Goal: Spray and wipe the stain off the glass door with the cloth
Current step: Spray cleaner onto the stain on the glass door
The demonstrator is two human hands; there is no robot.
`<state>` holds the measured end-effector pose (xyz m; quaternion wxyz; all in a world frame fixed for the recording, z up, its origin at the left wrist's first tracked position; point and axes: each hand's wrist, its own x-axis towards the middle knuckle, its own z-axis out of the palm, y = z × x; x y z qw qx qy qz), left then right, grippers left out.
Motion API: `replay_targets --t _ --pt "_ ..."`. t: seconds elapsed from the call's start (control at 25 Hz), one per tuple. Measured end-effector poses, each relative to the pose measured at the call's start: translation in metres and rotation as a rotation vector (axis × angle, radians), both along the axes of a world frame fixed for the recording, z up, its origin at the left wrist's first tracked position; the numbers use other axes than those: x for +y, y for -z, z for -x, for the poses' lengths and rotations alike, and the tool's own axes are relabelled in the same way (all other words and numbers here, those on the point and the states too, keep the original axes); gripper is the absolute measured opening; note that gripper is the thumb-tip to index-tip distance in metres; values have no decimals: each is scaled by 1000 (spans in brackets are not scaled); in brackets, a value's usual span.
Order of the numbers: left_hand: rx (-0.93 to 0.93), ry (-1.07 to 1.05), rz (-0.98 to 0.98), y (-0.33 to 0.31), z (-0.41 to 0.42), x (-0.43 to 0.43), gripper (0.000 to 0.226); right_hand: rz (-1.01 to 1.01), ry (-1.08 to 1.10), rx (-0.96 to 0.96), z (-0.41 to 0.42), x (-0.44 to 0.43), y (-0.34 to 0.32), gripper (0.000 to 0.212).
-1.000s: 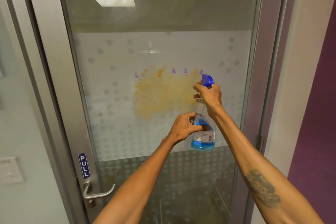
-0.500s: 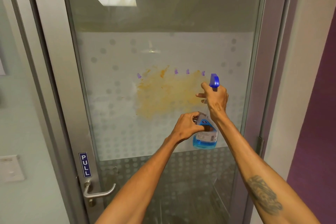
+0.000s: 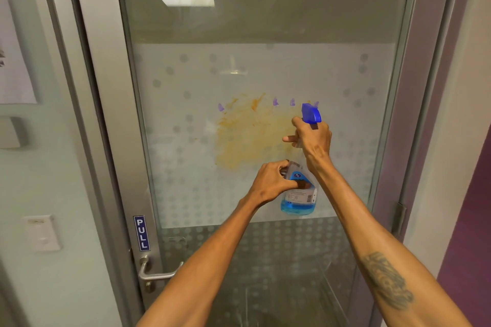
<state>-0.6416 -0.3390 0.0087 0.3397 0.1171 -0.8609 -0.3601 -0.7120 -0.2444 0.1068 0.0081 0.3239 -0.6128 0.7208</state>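
A yellow-orange stain (image 3: 252,135) is smeared across the frosted, dotted band of the glass door (image 3: 202,194). A clear spray bottle (image 3: 301,194) with blue liquid at its bottom and a blue trigger head is held upright in front of the stain's right edge. My right hand (image 3: 313,138) grips the bottle's neck below the blue head, one finger stretched out. My left hand (image 3: 273,180) wraps around the bottle's labelled body. No cloth is in view.
The door's metal frame carries a blue PULL sign (image 3: 141,233) and a lever handle (image 3: 156,272) at the lower left. A wall switch plate (image 3: 42,232) sits further left. A purple wall (image 3: 470,220) stands on the right.
The bottle and both hands have shifted a little to the right and down against the stain. The grips on the bottle are unchanged.
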Motion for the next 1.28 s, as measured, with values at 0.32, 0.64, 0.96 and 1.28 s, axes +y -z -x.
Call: replay_targets --t 0.32,0.64,0.96,1.28 --pt "21 -80 -68 6 -51 -35 53 -31 -82 70 -53 -36 -1 18" --pt "46 -142 -135 12 -117 -67 51 -79 -157 144 -118 -73 -1 14" --pt "3 -140 -121 22 -158 -86 54 -73 -133 86 -156 -93 9 20" --pt "-17 -152 -109 20 -174 -57 48 -23 -179 53 -167 -63 17 26"
